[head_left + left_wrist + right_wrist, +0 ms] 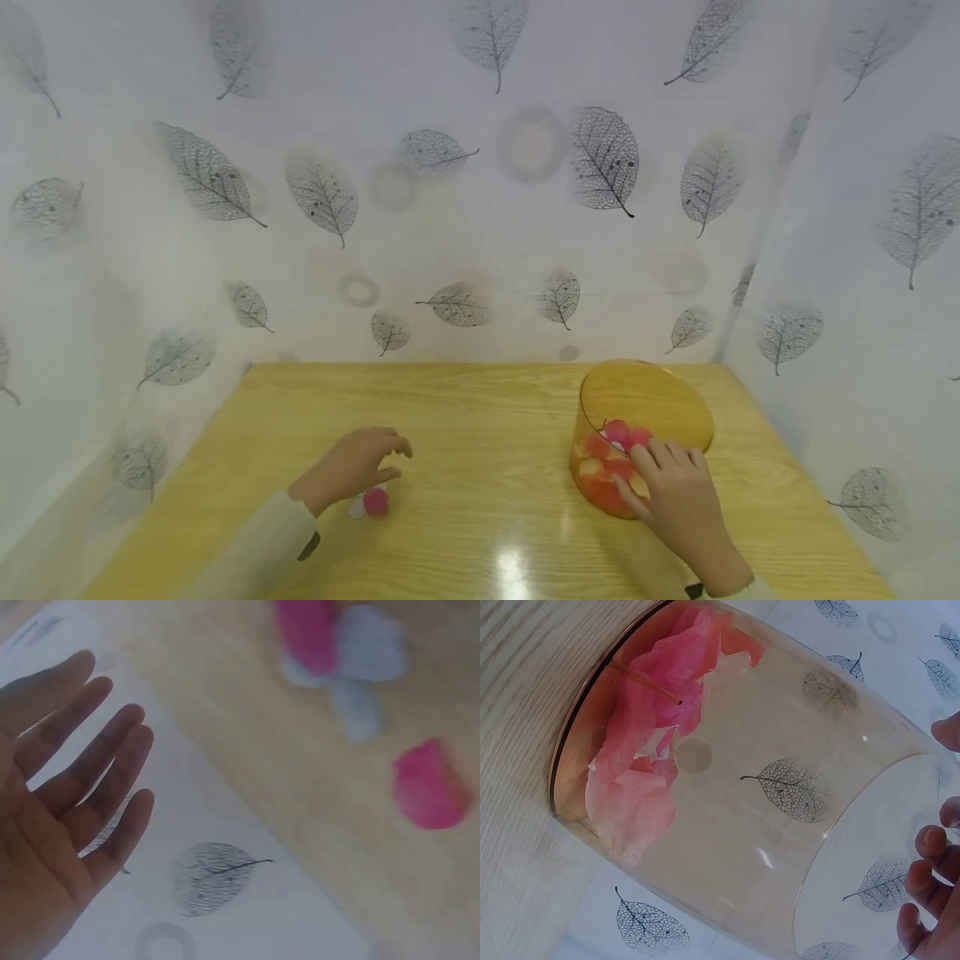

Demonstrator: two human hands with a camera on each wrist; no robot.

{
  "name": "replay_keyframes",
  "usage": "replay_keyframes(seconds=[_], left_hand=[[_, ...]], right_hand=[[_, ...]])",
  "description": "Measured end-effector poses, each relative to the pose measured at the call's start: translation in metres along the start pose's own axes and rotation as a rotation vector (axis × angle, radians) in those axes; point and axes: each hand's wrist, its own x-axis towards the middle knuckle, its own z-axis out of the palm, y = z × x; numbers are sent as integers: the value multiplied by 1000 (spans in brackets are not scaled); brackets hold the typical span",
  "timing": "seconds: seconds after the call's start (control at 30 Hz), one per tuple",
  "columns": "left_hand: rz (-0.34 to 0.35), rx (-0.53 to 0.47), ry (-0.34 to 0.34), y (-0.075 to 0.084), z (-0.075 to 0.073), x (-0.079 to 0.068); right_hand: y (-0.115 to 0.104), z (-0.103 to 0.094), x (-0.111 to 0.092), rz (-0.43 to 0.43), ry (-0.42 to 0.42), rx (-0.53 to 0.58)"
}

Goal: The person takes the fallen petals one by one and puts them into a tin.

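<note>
In the head view, my left hand (pixel 352 468) hovers over the left of the table, fingers loosely bent and holding nothing. Just below its thumb lies a small pink and white piece (pixel 377 501). The left wrist view has these fingers (pixel 124 769) spread, with a pink crumpled piece (pixel 429 787) and whitish pieces (pixel 371 645) blurred on the wood. My right hand (pixel 678 500) is at the near rim of a see-through amber bin (pixel 652 392), its fingers relaxed. Crumpled pink and white petal-like pieces (pixel 641 742) lie at the bin's bottom, beside a thin brownish stick (pixel 649 681).
A light wooden table (pixel 480 433) carries everything. White cloth walls (pixel 480 225) printed with grey leaves stand behind it and on both sides. The bin is on the right part of the table, well apart from the left hand.
</note>
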Motion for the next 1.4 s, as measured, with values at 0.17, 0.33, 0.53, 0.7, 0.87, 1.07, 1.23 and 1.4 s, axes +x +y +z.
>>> replay_keyframes(seconds=[0.17, 0.33, 0.53, 0.7, 0.87, 1.07, 1.23, 1.4], left_hand=[[-47, -70, -96, -16, 18, -23], [-60, -99, -112, -21, 34, -31], [-86, -87, -104, -22, 44, -34], [-69, -77, -83, -23, 45, -35], [-70, -67, -72, -24, 45, -33], [-84, -62, -63, -25, 46, -32], [-85, -35, -50, -26, 48, -33], [-92, -34, -33, -29, 51, -33]], right_hand=[[1, 1, -1, 1, -1, -1], [1, 2, -1, -3, 1, -8], [1, 2, -1, -5, 1, -4], [1, 1, -1, -5, 7, -2], [1, 1, 0, 2, -3, -5], [1, 0, 1, -4, 8, 7], [0, -1, 1, -3, 7, 11], [0, -2, 1, -4, 7, 10]])
